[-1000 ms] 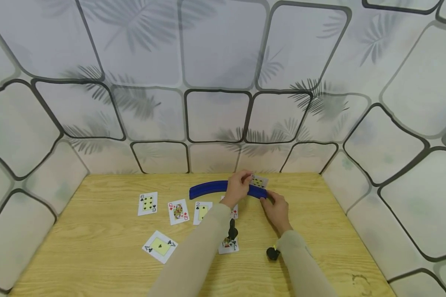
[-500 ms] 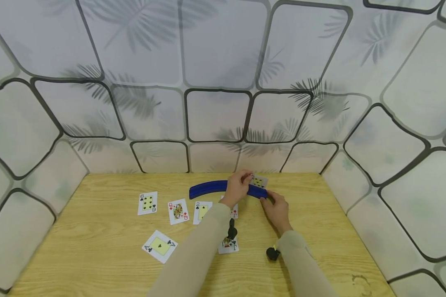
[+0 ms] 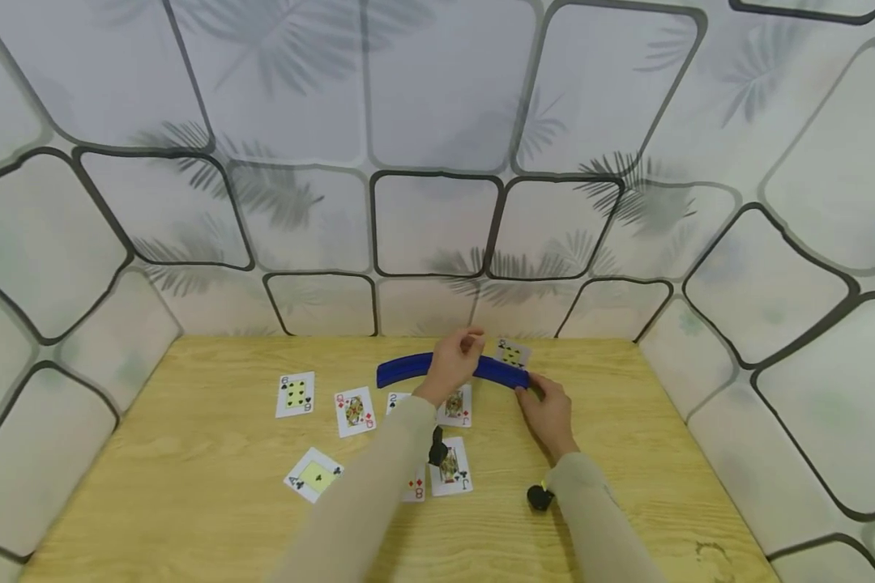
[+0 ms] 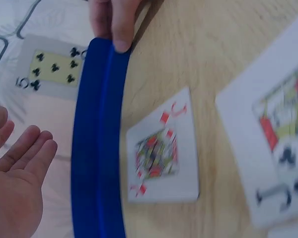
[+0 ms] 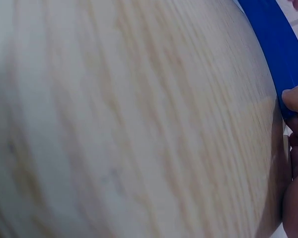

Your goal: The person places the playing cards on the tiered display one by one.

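A curved blue card holder [image 3: 501,372] lies near the back of the table. Standing in its right part is a five of clubs [image 4: 54,67]. My left hand [image 3: 452,364] hovers over the holder's middle; in the left wrist view its fingers [image 4: 32,148] are loosely extended, apart from the card. With thumb and fingers, my right hand [image 3: 549,413] grips the holder's right end, also visible in the right wrist view beside the blue holder [image 5: 275,44]. In front of the holder lie a jack of diamonds [image 3: 454,405] and a jack of clubs [image 3: 455,467].
More cards lie face up to the left: a six of spades [image 3: 295,394], a queen of diamonds [image 3: 354,411], a partly covered two [image 3: 394,400] and an ace of clubs [image 3: 313,474]. My left sleeve partly hides an eight of diamonds [image 3: 416,488]. A patterned wall backs the table.
My left hand has let go of the five of clubs and moved left, leaving it standing in the holder. The right hand keeps its grip. More of both jacks and the eight now shows.
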`<state>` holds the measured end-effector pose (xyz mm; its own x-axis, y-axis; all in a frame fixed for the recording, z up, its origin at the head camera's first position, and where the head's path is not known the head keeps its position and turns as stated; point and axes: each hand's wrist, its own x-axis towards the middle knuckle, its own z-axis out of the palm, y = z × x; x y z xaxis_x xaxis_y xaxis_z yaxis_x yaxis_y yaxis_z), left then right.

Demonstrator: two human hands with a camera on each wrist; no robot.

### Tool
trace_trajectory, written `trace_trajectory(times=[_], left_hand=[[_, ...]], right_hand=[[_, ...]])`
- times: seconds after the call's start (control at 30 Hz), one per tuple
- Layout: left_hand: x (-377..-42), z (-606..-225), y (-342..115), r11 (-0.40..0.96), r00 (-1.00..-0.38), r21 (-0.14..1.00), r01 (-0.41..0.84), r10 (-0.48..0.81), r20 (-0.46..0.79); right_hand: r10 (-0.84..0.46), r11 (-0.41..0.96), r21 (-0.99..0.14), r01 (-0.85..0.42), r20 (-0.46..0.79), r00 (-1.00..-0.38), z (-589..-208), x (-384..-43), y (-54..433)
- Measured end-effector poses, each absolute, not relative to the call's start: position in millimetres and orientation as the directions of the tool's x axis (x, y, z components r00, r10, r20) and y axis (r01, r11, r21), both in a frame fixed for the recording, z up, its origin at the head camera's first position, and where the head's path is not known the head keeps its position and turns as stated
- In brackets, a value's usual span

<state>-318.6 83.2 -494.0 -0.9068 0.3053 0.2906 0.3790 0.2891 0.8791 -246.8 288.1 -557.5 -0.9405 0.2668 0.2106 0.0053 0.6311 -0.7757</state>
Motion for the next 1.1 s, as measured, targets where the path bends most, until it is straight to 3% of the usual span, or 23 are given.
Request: trace_trajectory(times=[0.33,1.1], left_hand=[[-321.5,-477.7,38.7,0.3,-0.909,0.871,0.39,0.276,0.312],[-314.9,-482.1,-90.8,0.567,-0.933,0.741,0.359,0.209,0.291]], right_hand=[[0.251,0.64,-0.768,0.005,0.203,-0.947,-553.9,-248.4,289.0],[0.259,0.656,-0.755,0.025,0.194,-0.946,-560.5,-247.0,290.1]])
